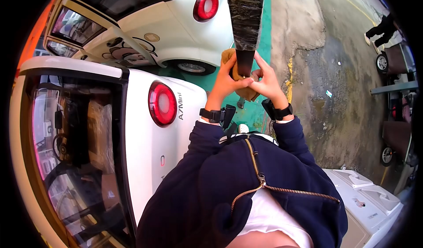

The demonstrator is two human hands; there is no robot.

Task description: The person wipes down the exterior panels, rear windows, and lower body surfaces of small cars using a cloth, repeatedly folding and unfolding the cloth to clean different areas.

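My left hand [227,83] and right hand [267,83] are together on the brown cloth [251,94], thumbs meeting in front, at the lower visible end of the dark bar [245,19], out ahead of me above the green ground [253,114]. The bar's long axis runs nearly straight down the view from the top edge, narrowing toward my thumbs, while the cloth's loose edge hangs toward me. The bar's upper end is cut off, my hands hide its lower end, and crinkled glossy wrapping obscures its surface.
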